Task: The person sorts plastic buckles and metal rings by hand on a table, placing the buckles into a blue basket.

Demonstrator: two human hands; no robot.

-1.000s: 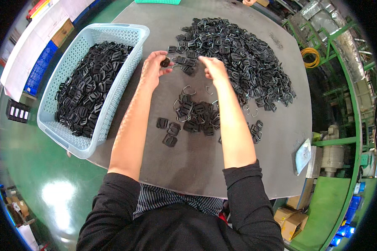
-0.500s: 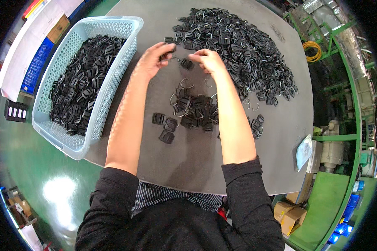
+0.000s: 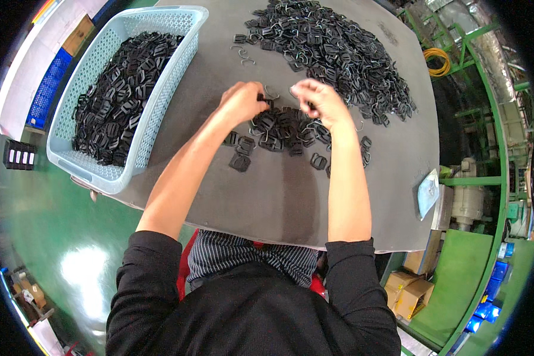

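My left hand (image 3: 242,105) is closed with a black plastic buckle (image 3: 262,98) at its fingertips. A thin bent metal hook (image 3: 272,92) shows just beside it. My right hand (image 3: 321,105) is pinched a short way to the right; something dark shows between its fingers, too small to name. Below both hands lies a small heap of black buckles with metal hooks (image 3: 285,132) on the grey table (image 3: 231,204). A few buckles (image 3: 241,161) lie apart at its left, and another buckle (image 3: 318,161) lies near its right side.
A light blue plastic basket (image 3: 137,148) full of black buckles stands on the left. Across the far right of the table spreads a big pile of hooked buckles (image 3: 338,59). Loose metal hooks (image 3: 243,56) lie beyond my hands. A blue packet (image 3: 428,194) is at the right edge.
Both hands have come nearer to me, over the small heap, and the right hand has moved right. The whole view has shifted slightly, with the table higher in the picture.
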